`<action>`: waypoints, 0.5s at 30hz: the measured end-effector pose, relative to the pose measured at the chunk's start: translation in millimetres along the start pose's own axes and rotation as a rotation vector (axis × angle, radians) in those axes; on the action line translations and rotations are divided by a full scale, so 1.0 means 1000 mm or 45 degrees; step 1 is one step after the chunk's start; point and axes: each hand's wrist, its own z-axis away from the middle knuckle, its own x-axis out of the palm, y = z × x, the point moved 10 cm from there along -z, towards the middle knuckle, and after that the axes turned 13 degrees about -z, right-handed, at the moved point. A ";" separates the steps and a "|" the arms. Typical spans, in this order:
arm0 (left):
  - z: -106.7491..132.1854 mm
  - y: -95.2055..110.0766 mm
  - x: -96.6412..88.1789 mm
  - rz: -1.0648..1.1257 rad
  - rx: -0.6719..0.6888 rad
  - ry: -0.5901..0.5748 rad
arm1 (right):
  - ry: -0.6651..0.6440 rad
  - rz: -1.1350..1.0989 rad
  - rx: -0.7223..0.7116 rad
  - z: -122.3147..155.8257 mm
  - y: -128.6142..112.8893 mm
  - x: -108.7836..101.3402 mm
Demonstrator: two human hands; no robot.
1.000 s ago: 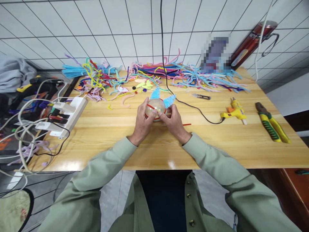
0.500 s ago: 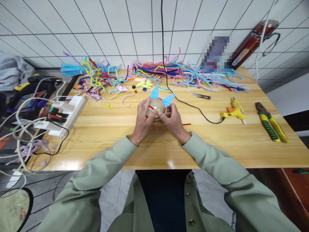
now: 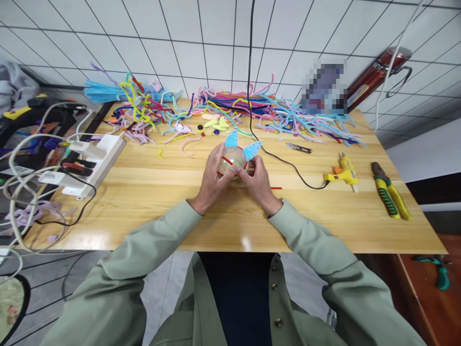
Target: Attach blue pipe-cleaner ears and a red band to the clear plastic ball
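Between both hands, over the middle of the wooden table, is a clear round ball (image 3: 229,162) with red pipe cleaner strips across it. Two blue ear-shaped pipe cleaner pieces (image 3: 252,150) stand up from its far side. My left hand (image 3: 215,175) is wrapped round the ball's left side, thumb on the near face. On the right side my right hand (image 3: 256,179) grips it, its thumb meeting the left one at the front. The ball's underside is hidden by the fingers. A short red pipe cleaner piece (image 3: 276,188) lies just right of my right hand.
Colourful pipe cleaners (image 3: 237,103) are heaped along the wall. A yellow glue gun (image 3: 343,174), its black cord crossing the table, lies right, with pliers (image 3: 389,192) beyond and thread snips (image 3: 298,148) nearer. A power strip (image 3: 104,158) with tangled cables sits left.
The head view has shifted and tilted slightly. My left thumb has moved down and right along the ball toward my right thumb; both hands still hold the ball.
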 end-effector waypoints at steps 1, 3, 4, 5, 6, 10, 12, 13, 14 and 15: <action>0.000 0.000 0.001 0.028 -0.004 -0.019 | 0.001 0.005 0.013 0.000 0.000 0.000; -0.001 -0.001 0.002 0.067 -0.013 -0.032 | 0.003 0.011 0.027 0.000 0.000 -0.001; -0.002 -0.002 0.003 0.067 -0.011 -0.027 | 0.002 0.012 0.029 0.000 0.000 -0.001; -0.003 -0.003 0.003 0.055 -0.004 -0.018 | 0.000 0.014 0.030 0.000 0.000 -0.001; -0.004 -0.004 0.003 0.036 0.004 -0.004 | -0.005 0.015 0.030 0.000 0.000 -0.001; -0.006 -0.009 0.003 0.016 -0.014 0.034 | -0.041 0.039 0.012 -0.002 -0.002 0.001; -0.006 -0.010 0.004 0.040 -0.018 0.025 | -0.051 0.055 0.001 -0.002 -0.002 0.000; -0.006 -0.010 0.004 0.051 -0.018 0.019 | -0.051 0.062 0.000 -0.003 -0.002 0.000; -0.006 -0.009 0.005 0.060 -0.018 0.013 | -0.050 0.066 0.003 -0.003 -0.001 0.000; -0.006 -0.009 0.005 0.065 -0.017 0.011 | -0.049 0.068 0.007 -0.003 0.000 0.000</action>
